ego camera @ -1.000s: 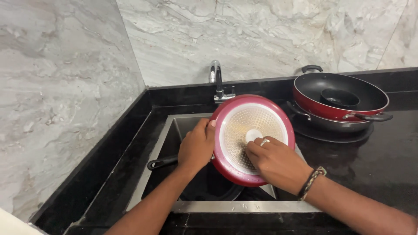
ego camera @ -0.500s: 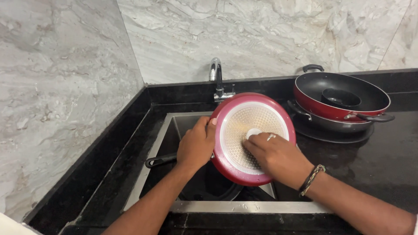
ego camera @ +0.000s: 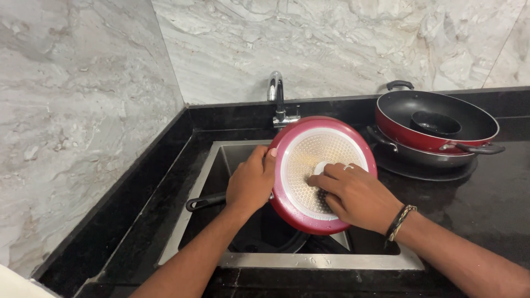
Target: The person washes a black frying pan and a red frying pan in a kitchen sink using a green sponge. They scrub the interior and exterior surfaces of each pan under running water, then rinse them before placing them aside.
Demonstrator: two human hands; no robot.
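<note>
1. Head view, the hands: the left hand [ego camera: 251, 185] is clenched on the left rim of a red pan [ego camera: 323, 174], fingers curled over the edge, and holds it tipped up on its side over the sink [ego camera: 207, 165]. The pan's pale, dotted underside faces the camera. The right hand [ego camera: 356, 196] lies flat-curled against that underside, its fingers pressing a small pale thing, perhaps a scrub pad [ego camera: 319, 167]; too little of it shows to be sure. A ring sits on one finger, and a braided band [ego camera: 402, 219] circles the wrist.

2. Head view, the sink: a black handle [ego camera: 207, 202] juts left under the left wrist; I cannot tell whether it belongs to the red pan or to another dark pan lying in the basin. The tap [ego camera: 277, 99] stands behind the pan, and no water can be seen running.

3. Head view, the counter: on the black counter [ego camera: 486, 204] to the right, stacked pans [ego camera: 436, 127] rest near the sink's edge, a red-walled one on top with a small dark bowl inside.

4. What could go wrong, as I judge it: the pan hangs on one rim grip only. A hard push from the right hand, or wet fingers, could twist it loose, so it drops onto the dark pan below. A wide scrubbing stroke to the right could also knock the stacked pans.
</note>
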